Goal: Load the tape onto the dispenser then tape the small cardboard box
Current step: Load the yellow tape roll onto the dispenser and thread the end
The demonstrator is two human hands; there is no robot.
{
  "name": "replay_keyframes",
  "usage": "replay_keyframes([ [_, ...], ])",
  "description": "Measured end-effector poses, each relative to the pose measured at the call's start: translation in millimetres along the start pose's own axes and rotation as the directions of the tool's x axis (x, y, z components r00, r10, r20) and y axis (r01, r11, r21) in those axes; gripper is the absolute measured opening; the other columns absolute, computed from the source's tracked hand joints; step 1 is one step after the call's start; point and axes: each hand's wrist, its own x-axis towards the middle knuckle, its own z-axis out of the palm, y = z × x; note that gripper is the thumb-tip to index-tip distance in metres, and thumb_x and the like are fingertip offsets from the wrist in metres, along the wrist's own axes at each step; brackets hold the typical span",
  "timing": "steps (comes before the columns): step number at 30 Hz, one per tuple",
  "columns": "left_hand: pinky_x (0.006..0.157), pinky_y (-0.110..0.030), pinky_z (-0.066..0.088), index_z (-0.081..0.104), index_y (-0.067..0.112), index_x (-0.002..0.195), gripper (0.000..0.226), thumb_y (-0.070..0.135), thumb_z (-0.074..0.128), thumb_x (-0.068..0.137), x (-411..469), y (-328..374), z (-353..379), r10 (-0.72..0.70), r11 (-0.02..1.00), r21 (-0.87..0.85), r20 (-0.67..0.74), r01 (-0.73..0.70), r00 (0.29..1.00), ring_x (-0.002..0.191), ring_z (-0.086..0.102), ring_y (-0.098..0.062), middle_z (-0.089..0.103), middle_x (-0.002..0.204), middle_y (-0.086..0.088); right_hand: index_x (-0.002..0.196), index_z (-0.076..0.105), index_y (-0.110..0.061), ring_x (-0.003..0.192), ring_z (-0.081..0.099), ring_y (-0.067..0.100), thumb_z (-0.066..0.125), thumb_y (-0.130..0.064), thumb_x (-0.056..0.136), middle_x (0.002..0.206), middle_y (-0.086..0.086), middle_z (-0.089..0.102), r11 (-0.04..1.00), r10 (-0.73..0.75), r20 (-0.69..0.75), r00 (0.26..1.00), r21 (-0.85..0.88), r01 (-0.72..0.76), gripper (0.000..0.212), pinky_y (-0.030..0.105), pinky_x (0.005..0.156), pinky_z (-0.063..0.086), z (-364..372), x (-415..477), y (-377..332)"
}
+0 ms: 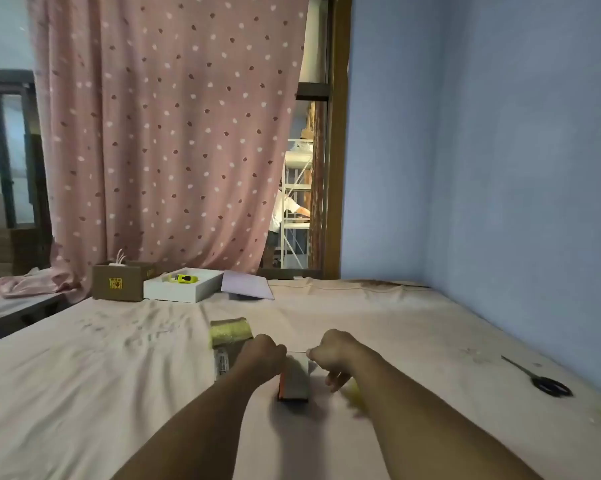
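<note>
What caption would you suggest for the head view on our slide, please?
Both hands, left and right, work over a small box on the cloth-covered table.

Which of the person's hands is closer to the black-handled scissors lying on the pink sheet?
Right. The right hand is over the small box at the middle, apart from the black-handled scissors out to its right; the left hand sits further left, beyond the box.

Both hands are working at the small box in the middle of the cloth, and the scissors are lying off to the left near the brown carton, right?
Not quite. In the head view the scissors lie off to the right, near the blue wall, far from the brown carton. Both the left hand and right hand are at the small box.
</note>
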Motion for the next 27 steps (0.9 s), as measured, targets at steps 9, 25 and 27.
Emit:
replay_keyframes([
  [9, 0.059, -0.037, 0.063, 0.064, -0.013, 0.104, 0.023, 0.004, 0.068, 0.089, -8.9, -4.7, 7.7, -0.143, 0.786, -0.582, 0.154, 0.207, 0.978, 0.078, 0.072, -0.037, 0.071, 0.106, -0.032, 0.096, 0.068, -0.002, 0.056, 0.066, 0.024, 0.065, -0.033, 0.094, 0.076, 0.012, 0.072, 0.970, 0.021, 0.004, 1.000, 0.244, -0.021, 0.031, 0.035, 0.058, 0.057, 19.2, 19.8, 14.7],
  [25, 0.075, -0.042, 0.057, 0.064, -0.007, 0.087, 0.010, 0.001, 0.065, 0.092, 5.0, 0.6, 30.5, -0.157, 0.340, -0.927, 0.108, 0.156, 0.982, 0.072, 0.062, -0.030, 0.064, 0.082, -0.021, 0.095, 0.065, 0.006, 0.060, 0.070, 0.027, 0.070, -0.006, 0.091, 0.087, 0.023, 0.067, 0.851, 0.053, -0.046, 0.998, 0.525, -0.021, 0.014, 0.035, 0.069, 0.065, -32.0, 58.2, 17.0],
  [27, 0.072, -0.042, 0.057, 0.065, -0.007, 0.089, 0.010, 0.003, 0.066, 0.092, 10.5, 5.8, 30.6, -0.180, 0.336, -0.932, 0.080, 0.138, 0.980, 0.073, 0.063, -0.030, 0.065, 0.082, -0.020, 0.094, 0.064, 0.004, 0.054, 0.069, 0.023, 0.068, -0.005, 0.091, 0.081, 0.021, 0.068, 0.834, 0.075, -0.068, 0.995, 0.551, -0.025, 0.011, 0.032, 0.058, 0.064, -36.1, 62.1, 23.2],
])
